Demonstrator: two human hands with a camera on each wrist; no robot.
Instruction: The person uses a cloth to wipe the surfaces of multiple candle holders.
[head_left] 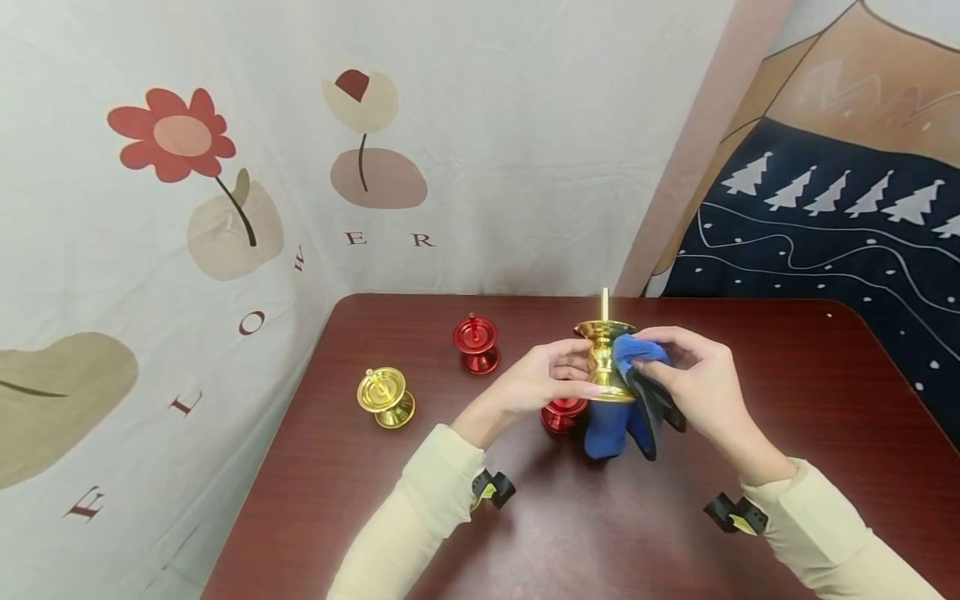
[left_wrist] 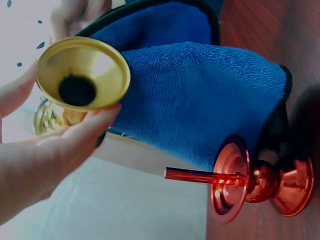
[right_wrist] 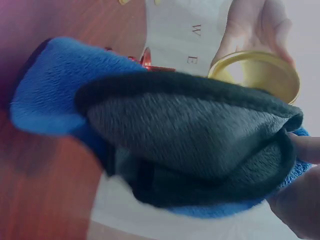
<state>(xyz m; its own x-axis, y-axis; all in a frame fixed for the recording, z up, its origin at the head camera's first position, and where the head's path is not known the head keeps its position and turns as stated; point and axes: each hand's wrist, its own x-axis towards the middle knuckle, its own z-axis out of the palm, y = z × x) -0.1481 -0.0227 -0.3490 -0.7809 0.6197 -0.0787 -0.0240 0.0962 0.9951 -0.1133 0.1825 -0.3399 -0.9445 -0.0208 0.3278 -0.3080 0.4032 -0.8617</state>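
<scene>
My left hand (head_left: 542, 377) grips a gold candle holder (head_left: 602, 354) upright above the table, thumb near its flared base and fingers behind the stem. In the left wrist view the hollow underside of the gold candle holder (left_wrist: 107, 60) faces the camera. My right hand (head_left: 701, 379) pinches a blue and dark grey cloth (head_left: 611, 425) against the right side of the stem. The cloth hangs below the holder. Just behind and beneath, a red candle holder (head_left: 561, 414) stands partly hidden by the left hand and cloth; its spike and dish show in the left wrist view.
Another red candle holder (head_left: 477, 343) stands toward the back of the dark red wooden table (head_left: 540, 517). To the left is a smaller gold candle holder (head_left: 386, 398). A printed fabric backdrop (head_left: 510, 200) hangs behind the table's far edge.
</scene>
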